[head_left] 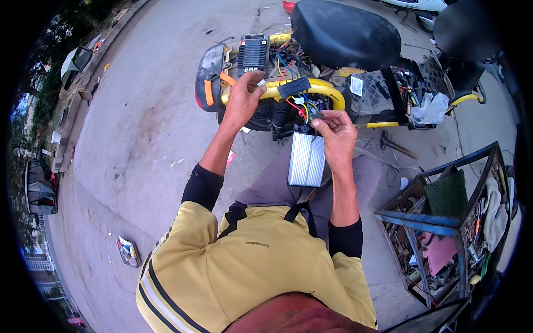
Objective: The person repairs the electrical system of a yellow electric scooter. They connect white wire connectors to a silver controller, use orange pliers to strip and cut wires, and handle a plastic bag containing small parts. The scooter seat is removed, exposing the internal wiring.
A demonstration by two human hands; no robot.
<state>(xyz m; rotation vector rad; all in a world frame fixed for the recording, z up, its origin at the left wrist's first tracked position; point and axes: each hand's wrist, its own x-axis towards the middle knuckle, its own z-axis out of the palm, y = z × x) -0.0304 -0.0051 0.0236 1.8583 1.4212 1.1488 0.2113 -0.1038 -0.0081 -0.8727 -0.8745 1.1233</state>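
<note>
My left hand (244, 100) is by the yellow frame tube (327, 87) of an electric scooter, its fingertips pinched on a small white piece (261, 82) that looks like a plug. My right hand (337, 133) pinches a dark wire connector (316, 117) just above a silver finned controller box (306, 160). The box hangs below the tube, in front of my legs. Red, yellow, green and blue wires (302, 109) run from its top end up to the scooter. A black rectangular block (294, 87) lies across the tube.
A black finned box (253, 54) sits at the scooter's rear, beside the tail light (206, 77). The black seat (347, 34) is beyond the wiring. A hammer (398, 146) lies on the ground. At right stands a metal rack (461, 222) of tools and scraps; at left, a small tray (128, 251).
</note>
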